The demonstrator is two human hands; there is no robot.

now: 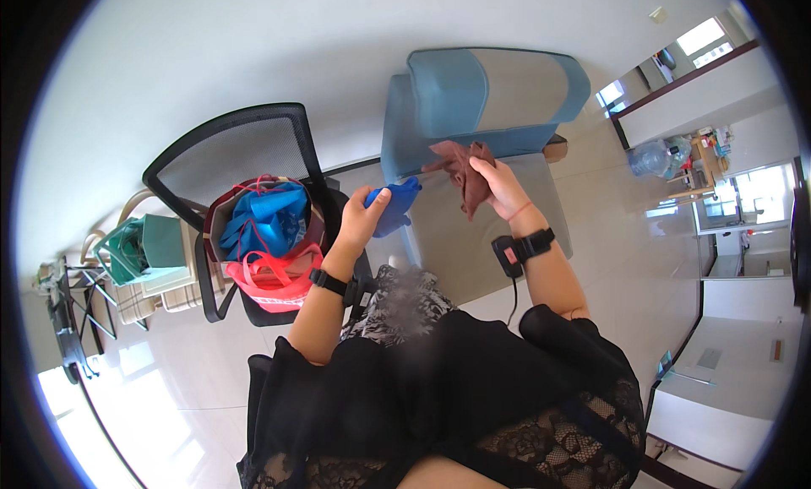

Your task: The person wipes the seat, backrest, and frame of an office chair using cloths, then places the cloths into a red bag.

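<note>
My left hand (362, 218) grips a bunched dark blue cloth (396, 204), thumb on top. To its right, my right hand (502, 188) holds a crumpled brown cloth (466, 175) that hangs in loose folds. The two cloths are apart, in front of the sofa's grey-beige seat (500, 235). Left of my left hand, on a black mesh office chair (241, 147), stands an open bag with a dark red rim (218, 235), with bright blue fabric (269, 216) and red cords in it. A coral-red tote bag (279, 280) lies against it on the chair.
The blue and beige sofa backrest (507, 93) stands by the white wall. At the left, a green bag (161, 242) sits on a seat with checked fabric (136, 299). Far right, large clear plastic bottles (652, 158) stand beside a small wooden shelf (706, 163).
</note>
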